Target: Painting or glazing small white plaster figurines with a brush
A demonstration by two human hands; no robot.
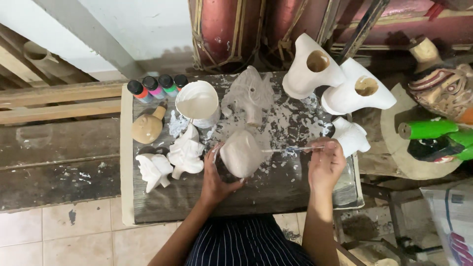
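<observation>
Striped dark cloth (246, 244) over the person's lap sat closest to the lens, with both forearms reaching up from it onto the paint-spattered bench (162, 204). Left hand (215, 180) cupped the lower left side of a pale, rounded carved figure (241, 153), fingers curled around it so it stood propped on the boards. Right hand (326, 162) pinched the butt of a thin paintbrush (293, 149), whose long axis ran nearly level, pointing leftward so its tip met the figure's right flank. So the figure lay directly left of the brush hand, and the left hand was the nearer of the two, already touching it. Just beyond stood a white cup of paint (198, 102), and small white carvings (170, 160) waited beside the left wrist.
</observation>
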